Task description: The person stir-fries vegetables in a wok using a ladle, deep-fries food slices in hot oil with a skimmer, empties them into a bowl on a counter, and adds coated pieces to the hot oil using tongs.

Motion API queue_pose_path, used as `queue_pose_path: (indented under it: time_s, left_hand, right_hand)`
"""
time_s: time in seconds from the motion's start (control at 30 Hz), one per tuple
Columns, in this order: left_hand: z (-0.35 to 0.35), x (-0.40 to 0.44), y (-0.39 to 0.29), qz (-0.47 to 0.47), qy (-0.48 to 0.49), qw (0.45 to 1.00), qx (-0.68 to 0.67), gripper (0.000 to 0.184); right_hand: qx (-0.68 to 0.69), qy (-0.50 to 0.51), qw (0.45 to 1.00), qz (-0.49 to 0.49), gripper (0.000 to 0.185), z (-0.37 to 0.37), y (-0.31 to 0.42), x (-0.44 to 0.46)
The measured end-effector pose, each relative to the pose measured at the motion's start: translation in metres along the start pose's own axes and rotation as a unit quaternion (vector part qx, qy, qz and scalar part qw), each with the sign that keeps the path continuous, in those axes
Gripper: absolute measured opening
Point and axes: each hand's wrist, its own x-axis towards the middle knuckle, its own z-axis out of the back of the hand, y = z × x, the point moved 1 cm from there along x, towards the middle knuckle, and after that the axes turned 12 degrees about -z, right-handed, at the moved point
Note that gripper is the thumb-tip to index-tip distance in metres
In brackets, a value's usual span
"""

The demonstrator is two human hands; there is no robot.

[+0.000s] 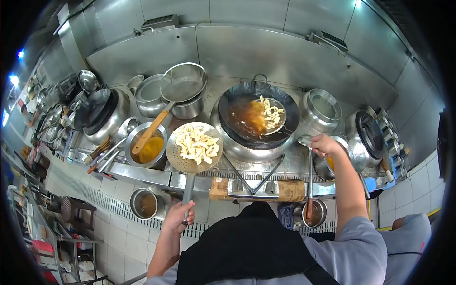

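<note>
My left hand (183, 216) is wrapped round the handle of a large perforated skimmer (172, 160), held level in front of the stove. Pale, pasta-like cut pieces (197, 143) are heaped on it. To the right, my right hand (324, 145) is closed by the wok's rim, apparently on the thin handle of a strainer (285, 129). That strainer sits in the black wok (237, 97), with more pale pieces in it over brown, foaming oil. A ladle (310, 183) with a wooden handle lies just under my right hand; whether my fingers touch it I cannot tell.
A pot (160, 163) of yellow liquid stands left of the skimmer, with a wooden-handled sieve (183, 88) behind it. Pots (324, 111) flank the wok. Below the counter edge are two metal containers (144, 204). Another person's sleeve (409, 247) is close on the right.
</note>
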Motion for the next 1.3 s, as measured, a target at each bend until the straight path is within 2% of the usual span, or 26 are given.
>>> queue_pose_path:
  time_s: [0.03, 0.27, 0.53, 0.6, 0.7, 0.73, 0.77, 0.8, 0.87, 1.0, 1.07, 1.1, 1.2, 1.23, 1.27, 1.3]
  left_hand:
    - [0.001, 0.001, 0.001, -0.003, 0.004, 1.000, -0.001, 0.023]
    - [-0.006, 0.018, 0.002, -0.017, -0.003, 1.000, 0.014, 0.020]
    - [-0.022, 0.054, -0.006, -0.034, -0.067, 0.995, 0.059, 0.019]
    - [-0.027, 0.059, -0.010, -0.029, -0.068, 0.995, 0.066, 0.019]
    - [-0.031, 0.067, -0.015, -0.021, -0.075, 0.994, 0.073, 0.019]
    - [-0.034, 0.069, -0.016, -0.017, -0.075, 0.994, 0.075, 0.018]
    - [-0.039, 0.070, -0.018, -0.019, -0.084, 0.993, 0.083, 0.017]
    - [-0.043, 0.071, -0.019, -0.017, -0.088, 0.993, 0.081, 0.017]
    - [-0.049, 0.075, -0.020, -0.017, -0.103, 0.990, 0.090, 0.015]
    - [-0.050, 0.093, -0.017, 0.005, -0.124, 0.987, 0.100, 0.016]
    - [-0.050, 0.098, -0.020, 0.019, -0.116, 0.989, 0.093, 0.016]
    - [-0.047, 0.097, -0.020, 0.025, -0.114, 0.989, 0.087, 0.016]
    - [-0.036, 0.096, -0.019, 0.043, -0.101, 0.993, 0.041, 0.016]
    - [-0.032, 0.097, -0.019, 0.042, -0.100, 0.993, 0.042, 0.016]
    - [-0.026, 0.095, -0.014, 0.046, -0.093, 0.994, 0.032, 0.015]
    - [-0.017, 0.093, -0.006, 0.050, -0.085, 0.995, 0.022, 0.015]
  right_hand:
    - [0.009, 0.041, 0.999, 0.004, 0.015, -0.004, -0.005, 0.005]
    - [0.107, 0.072, 0.991, 0.021, 0.013, -0.057, -0.011, 0.030]
    - [0.104, 0.128, 0.983, 0.079, 0.013, -0.062, 0.008, 0.023]
    - [0.069, 0.109, 0.987, 0.093, 0.010, -0.071, 0.030, -0.007]
    - [-0.127, -0.001, 0.978, 0.167, 0.012, -0.081, 0.061, -0.041]
    - [-0.129, 0.003, 0.978, 0.165, 0.012, -0.091, 0.064, -0.039]
    - [-0.232, -0.085, 0.926, 0.287, 0.011, -0.103, 0.068, -0.037]
    - [-0.325, -0.168, 0.840, 0.400, 0.012, -0.118, 0.073, -0.038]
    - [-0.437, -0.187, 0.830, 0.292, 0.018, -0.172, 0.077, -0.053]
    - [-0.528, -0.225, 0.745, 0.341, 0.040, -0.258, 0.021, -0.078]
    - [-0.544, -0.202, 0.741, 0.340, 0.043, -0.281, -0.016, -0.074]
    - [-0.546, -0.203, 0.737, 0.343, 0.050, -0.284, -0.028, -0.070]
    - [-0.551, -0.190, 0.731, 0.356, 0.049, -0.278, -0.046, -0.054]
    - [-0.515, -0.176, 0.766, 0.342, 0.049, -0.274, -0.048, -0.053]
    - [-0.516, -0.176, 0.766, 0.341, 0.049, -0.270, -0.047, -0.052]
    - [-0.454, -0.192, 0.801, 0.341, 0.049, -0.264, -0.045, -0.051]
